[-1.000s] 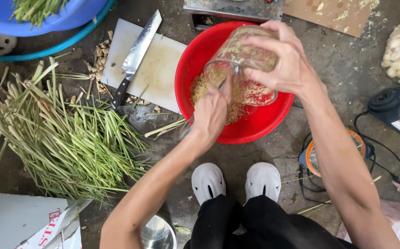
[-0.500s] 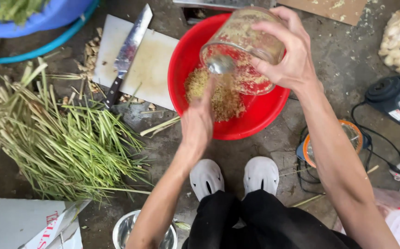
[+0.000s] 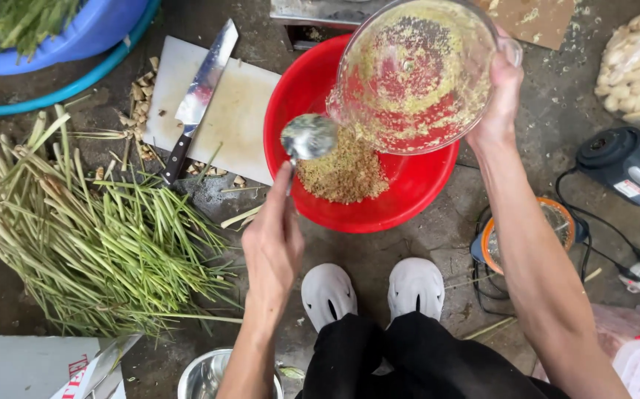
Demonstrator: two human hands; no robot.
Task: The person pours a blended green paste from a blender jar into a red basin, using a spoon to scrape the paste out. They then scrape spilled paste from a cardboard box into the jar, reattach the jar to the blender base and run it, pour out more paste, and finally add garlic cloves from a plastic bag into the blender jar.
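Note:
My right hand (image 3: 498, 96) grips a clear blender jar (image 3: 414, 74), tipped mouth-toward me over a red plastic basin (image 3: 401, 207). Yellowish ground paste coats the jar's inside. A heap of the same ground paste (image 3: 343, 174) lies in the basin. My left hand (image 3: 272, 247) holds a metal spoon (image 3: 309, 137) by its handle, the bowl raised just outside the jar's rim, above the basin's left part.
A white cutting board (image 3: 242, 122) with a cleaver (image 3: 200, 96) lies left of the basin. Lemongrass stalks (image 3: 91, 244) are piled on the floor at left. A blue tub (image 3: 61, 44), blender base (image 3: 630, 166), steel bowl (image 3: 205, 377) and my white shoes (image 3: 371, 292) surround me.
The jar has been lifted and tilted further toward me. The spoon has come out of the jar and now hangs beside its rim. More paste lies in the basin.

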